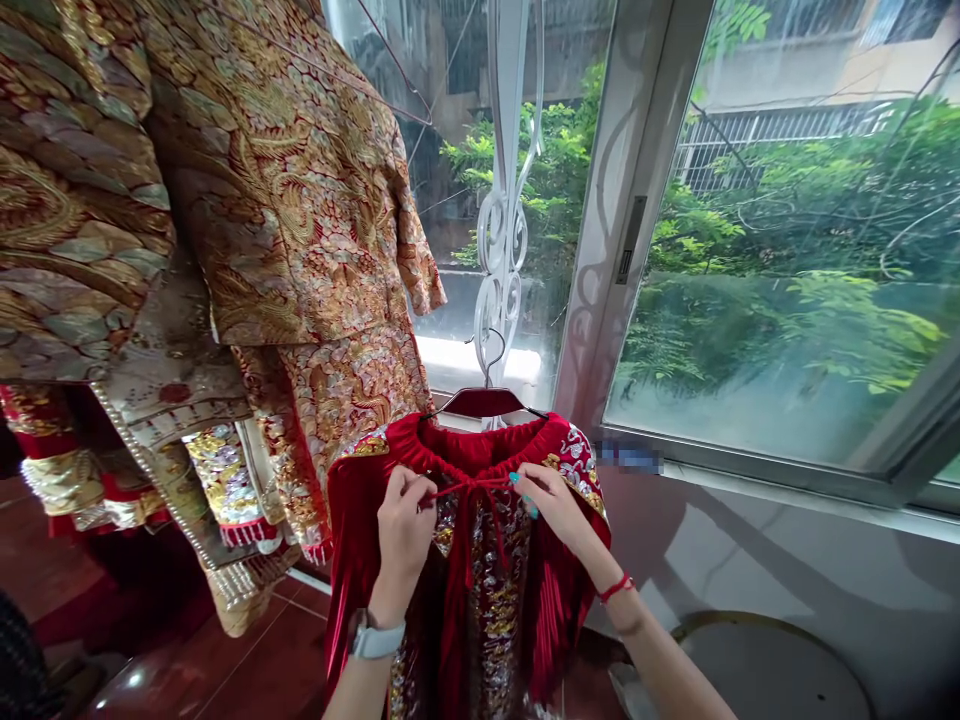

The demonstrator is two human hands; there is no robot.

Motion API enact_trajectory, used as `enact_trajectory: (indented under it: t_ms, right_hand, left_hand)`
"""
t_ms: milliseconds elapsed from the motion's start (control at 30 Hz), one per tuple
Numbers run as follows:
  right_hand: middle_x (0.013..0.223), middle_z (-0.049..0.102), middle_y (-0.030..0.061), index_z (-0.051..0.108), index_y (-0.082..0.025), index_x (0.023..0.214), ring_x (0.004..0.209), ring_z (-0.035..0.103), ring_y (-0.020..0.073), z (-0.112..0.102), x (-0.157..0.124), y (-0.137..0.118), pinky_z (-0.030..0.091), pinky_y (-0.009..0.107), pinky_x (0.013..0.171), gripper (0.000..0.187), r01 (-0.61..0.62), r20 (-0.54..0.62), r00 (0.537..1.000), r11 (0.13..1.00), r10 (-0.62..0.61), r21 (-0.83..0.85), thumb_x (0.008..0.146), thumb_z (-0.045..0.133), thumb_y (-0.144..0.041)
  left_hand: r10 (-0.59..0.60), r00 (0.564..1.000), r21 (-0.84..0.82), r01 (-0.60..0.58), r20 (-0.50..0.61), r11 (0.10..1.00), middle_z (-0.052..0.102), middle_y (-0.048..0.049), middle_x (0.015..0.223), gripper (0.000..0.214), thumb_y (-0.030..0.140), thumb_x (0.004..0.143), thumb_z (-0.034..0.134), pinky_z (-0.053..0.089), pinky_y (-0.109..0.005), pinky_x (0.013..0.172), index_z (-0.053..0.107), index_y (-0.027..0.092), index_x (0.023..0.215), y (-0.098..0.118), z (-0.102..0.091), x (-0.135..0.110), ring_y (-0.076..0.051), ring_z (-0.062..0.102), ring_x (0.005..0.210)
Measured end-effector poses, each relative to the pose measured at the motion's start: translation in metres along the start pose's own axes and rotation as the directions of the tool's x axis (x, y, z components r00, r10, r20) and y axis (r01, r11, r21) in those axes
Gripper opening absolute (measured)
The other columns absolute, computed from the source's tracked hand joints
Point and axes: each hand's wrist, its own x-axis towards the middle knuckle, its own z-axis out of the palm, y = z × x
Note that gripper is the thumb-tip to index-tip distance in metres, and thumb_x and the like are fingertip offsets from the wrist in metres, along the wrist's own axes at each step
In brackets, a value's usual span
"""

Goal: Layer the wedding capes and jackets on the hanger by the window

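Note:
A red velvet garment [360, 540] with sequin embroidery hangs on a dark hanger [484, 402] hooked on the white window grille [504, 230]. My left hand [403, 530] pinches one end of the thin red drawstring [472, 487] at the gathered top. My right hand [551, 505] pinches the other end, and the string is pulled taut between them. A watch sits on my left wrist, a red thread band on my right.
Gold and red embroidered garments [285, 200] hang close at the left. A sliding window [787, 250] with trees outside fills the right. Below are a grey sill wall [750, 560], a round stool top [772, 670] and red floor tiles [255, 670].

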Motion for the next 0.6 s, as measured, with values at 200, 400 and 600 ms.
enact_trajectory:
  t_ms: [200,400,600]
  right_hand:
    - [0.08,0.059,0.004,0.054,-0.021,0.079,0.073,0.051,0.0176,0.007,-0.016,-0.003,0.038,0.029,0.067,0.018,0.195,-0.087,0.953,0.805,-0.291,-0.561,0.092,0.045,-0.028]
    - [0.066,0.05,-0.0032,0.053,-0.021,0.086,0.056,0.046,0.0126,0.01,-0.016,0.022,0.037,0.023,0.052,0.03,-0.018,-0.006,1.0,1.0,0.018,-0.009,0.093,0.046,-0.049]
    - [0.075,0.051,-0.003,0.057,-0.021,0.094,0.064,0.047,0.012,0.001,-0.007,0.014,0.04,0.023,0.057,0.023,-0.029,0.033,0.999,0.999,0.03,-0.014,0.09,0.052,-0.043]
  left_hand:
    - [-0.126,0.991,-0.109,0.121,-0.043,0.987,0.051,-0.0007,0.076,0.015,0.012,0.075,0.052,0.042,-0.027,0.065,0.062,0.021,0.071,-0.013,0.006,-0.015,-0.014,0.051,0.069]
    - [-0.518,0.855,-0.451,0.472,0.025,0.757,0.053,0.0032,0.071,0.013,0.034,0.077,0.053,0.047,-0.026,0.054,0.053,0.022,0.083,-0.015,0.029,-0.042,-0.013,0.053,0.056]
    - [-0.556,0.829,-0.374,0.498,-0.058,0.782,0.052,0.002,0.075,0.005,0.023,0.075,0.051,0.048,-0.029,0.059,0.056,0.022,0.074,-0.026,0.017,-0.066,-0.014,0.055,0.061]
